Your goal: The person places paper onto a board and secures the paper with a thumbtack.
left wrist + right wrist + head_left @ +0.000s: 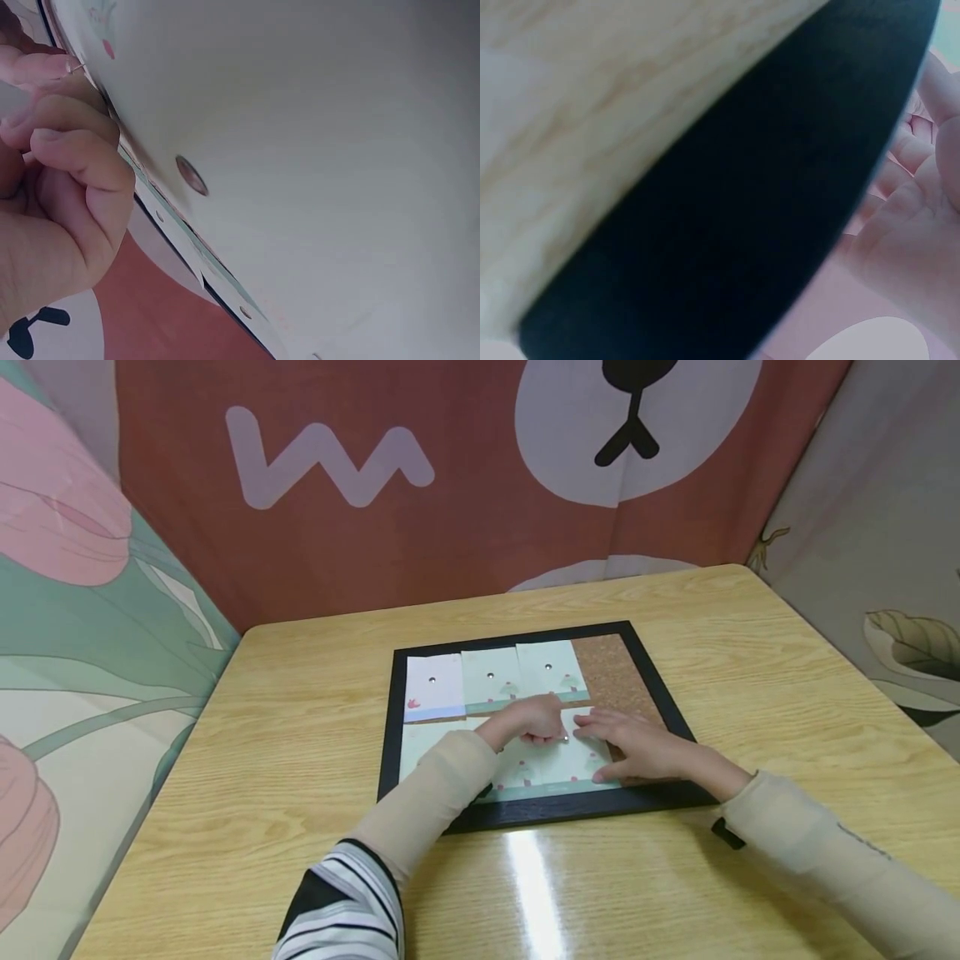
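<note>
A corkboard (617, 670) in a black frame lies on the table, with pale printed paper sheets in two rows. My left hand (531, 718) reaches over the lower row, its fingers curled, and pinches a small thumbtack (566, 738) at the left edge of the lower right sheet (588, 756). The tack's thin metal (77, 68) shows by the fingertips in the left wrist view. My right hand (637, 745) rests on that same sheet's right side, fingers spread. In the right wrist view the black frame (720, 172) covers part of that hand.
Three upper sheets (491, 693) each carry a silver tack. Another round tack head (192, 175) sits in a nearer sheet. Bare cork shows along the board's right side. The wooden table (300, 760) extends around the frame, with printed fabric (375, 543) behind it.
</note>
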Demonstrator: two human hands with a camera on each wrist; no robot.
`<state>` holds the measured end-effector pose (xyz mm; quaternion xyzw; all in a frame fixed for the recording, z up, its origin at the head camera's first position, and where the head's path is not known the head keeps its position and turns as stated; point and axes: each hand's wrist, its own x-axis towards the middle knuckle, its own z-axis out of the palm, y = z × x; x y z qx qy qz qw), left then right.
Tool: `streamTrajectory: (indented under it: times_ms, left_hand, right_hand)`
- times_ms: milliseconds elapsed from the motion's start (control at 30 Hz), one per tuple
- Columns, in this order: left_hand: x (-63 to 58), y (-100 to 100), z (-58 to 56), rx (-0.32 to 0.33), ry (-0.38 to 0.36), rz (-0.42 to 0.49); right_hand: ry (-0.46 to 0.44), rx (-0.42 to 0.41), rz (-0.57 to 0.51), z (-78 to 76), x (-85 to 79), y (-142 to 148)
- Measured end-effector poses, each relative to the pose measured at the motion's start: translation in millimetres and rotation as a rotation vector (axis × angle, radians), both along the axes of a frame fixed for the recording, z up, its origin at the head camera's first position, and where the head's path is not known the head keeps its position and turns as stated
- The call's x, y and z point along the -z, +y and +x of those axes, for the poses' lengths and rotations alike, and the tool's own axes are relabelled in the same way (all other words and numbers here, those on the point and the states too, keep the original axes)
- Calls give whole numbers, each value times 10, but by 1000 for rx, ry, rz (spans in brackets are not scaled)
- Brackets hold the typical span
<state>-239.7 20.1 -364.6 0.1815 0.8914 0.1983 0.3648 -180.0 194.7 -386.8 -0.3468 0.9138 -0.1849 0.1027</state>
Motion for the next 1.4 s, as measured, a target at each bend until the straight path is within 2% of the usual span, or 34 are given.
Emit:
streamTrajectory:
  times_ms: [600,1167,1400]
  left_hand:
    - [-1,39,18,-31,32,-31]
    - [46,71,20,-50,116,-118]
    - [9,66,40,-71,102,-133]
  right_hand:
    - [11,-4,-3,8,12,12]
    - [15,-12,-4,2,11,8]
    - [19,-20,-11,2,13,6]
